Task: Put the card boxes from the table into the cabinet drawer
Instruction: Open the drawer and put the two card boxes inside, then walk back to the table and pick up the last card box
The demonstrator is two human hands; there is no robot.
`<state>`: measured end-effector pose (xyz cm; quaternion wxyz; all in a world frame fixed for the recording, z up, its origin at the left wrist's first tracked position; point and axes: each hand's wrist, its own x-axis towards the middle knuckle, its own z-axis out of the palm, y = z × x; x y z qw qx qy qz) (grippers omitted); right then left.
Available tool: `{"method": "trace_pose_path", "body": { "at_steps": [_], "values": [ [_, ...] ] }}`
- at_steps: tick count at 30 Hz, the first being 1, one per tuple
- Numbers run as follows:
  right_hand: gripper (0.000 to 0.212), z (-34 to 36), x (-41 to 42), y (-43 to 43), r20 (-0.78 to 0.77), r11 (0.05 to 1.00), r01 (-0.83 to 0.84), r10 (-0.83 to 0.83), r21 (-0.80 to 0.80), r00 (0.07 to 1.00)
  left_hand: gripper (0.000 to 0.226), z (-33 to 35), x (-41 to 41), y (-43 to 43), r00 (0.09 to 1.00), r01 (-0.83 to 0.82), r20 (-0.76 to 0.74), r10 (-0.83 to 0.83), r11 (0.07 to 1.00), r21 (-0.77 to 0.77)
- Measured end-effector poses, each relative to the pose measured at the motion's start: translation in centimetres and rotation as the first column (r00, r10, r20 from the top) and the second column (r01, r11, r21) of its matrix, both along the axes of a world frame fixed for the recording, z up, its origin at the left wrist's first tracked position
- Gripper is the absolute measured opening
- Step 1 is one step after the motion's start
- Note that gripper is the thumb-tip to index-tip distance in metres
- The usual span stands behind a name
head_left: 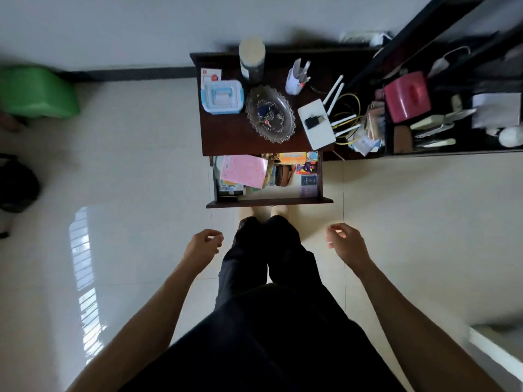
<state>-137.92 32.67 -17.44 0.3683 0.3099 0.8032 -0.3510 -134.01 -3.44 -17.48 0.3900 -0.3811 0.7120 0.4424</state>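
Observation:
The dark wooden cabinet (226, 137) stands ahead with its drawer (268, 201) pulled out toward me. Inside the drawer at the right lie a dark blue card box (308, 180) and a purple card box (308, 191), side by side, next to pink paper (244, 171) and several small items. My left hand (202, 244) hangs below the drawer's left front, fingers loosely curled, holding nothing. My right hand (346, 244) hovers below the drawer's right front corner, fingers apart and holding nothing. Both hands are well short of the drawer front.
On the cabinet top sit a blue-and-white plastic case (222, 96), a glass dish (270, 113), a white router (317, 124), a pen cup (295, 79) and a jar (252, 59). A cluttered black shelf (452, 148) stands right. A green stool (36, 91) is far left.

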Motion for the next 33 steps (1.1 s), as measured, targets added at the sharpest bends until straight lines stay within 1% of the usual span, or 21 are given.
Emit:
{"method": "trace_pose_path", "body": {
  "at_steps": [5,9,14,18,20,22,24,27,29,31,33],
  "values": [
    [0.017,8.0,1.9,0.3,-0.029,0.999,-0.038,0.038,-0.02,0.999,0.014,7.6,2.2,-1.7,0.999,-0.007,-0.047,0.006,1.0,-0.023],
    [0.015,11.7,3.4,0.8,-0.044,0.995,-0.096,0.095,-0.014,0.995,0.016,10.4,4.0,-2.3,0.996,-0.065,-0.066,0.062,0.997,-0.046],
    [0.012,13.5,4.8,2.7,0.006,0.985,-0.172,0.172,-0.008,0.985,0.02,11.2,8.0,-1.8,0.99,-0.139,-0.039,0.137,0.988,-0.062],
    [0.012,13.9,2.9,3.5,0.003,0.964,-0.267,0.267,0.014,0.964,0.011,11.8,9.9,-0.4,0.983,-0.181,0.006,0.182,0.981,-0.075],
    [0.014,14.0,1.1,3.9,-0.002,0.945,-0.327,0.327,0.019,0.945,0.008,12.3,10.3,0.4,0.975,-0.224,-0.008,0.224,0.971,-0.078],
    [0.014,13.9,-1.0,4.2,-0.009,0.918,-0.395,0.396,0.021,0.918,0.008,12.8,10.7,1.4,0.952,-0.305,-0.057,0.302,0.95,-0.064],
    [0.014,13.7,-3.5,4.0,0.004,0.873,-0.487,0.487,0.013,0.874,0.009,13.5,11.6,2.7,0.905,-0.416,-0.121,0.408,0.908,-0.047],
    [0.013,12.7,-7.1,3.3,0.024,0.774,-0.633,0.633,0.008,0.774,0.009,14.2,13.3,5.3,0.797,-0.591,-0.184,0.575,0.806,-0.039],
    [0.014,11.9,-9.1,2.1,0.036,0.693,-0.721,0.721,-0.003,0.692,0.011,14.5,15.3,7.4,0.687,-0.719,-0.201,0.699,0.693,-0.047],
    [0.014,11.3,-10.4,0.7,0.054,0.563,-0.826,0.825,0.006,0.563,0.016,15.1,17.8,10.3,0.584,-0.808,-0.191,0.789,0.587,-0.047],
    [0.012,11.0,-11.1,-0.7,0.06,0.422,-0.906,0.905,0.022,0.422,0.02,15.9,20.3,13.8,0.51,-0.859,-0.157,0.846,0.51,-0.038]
  ]
}}
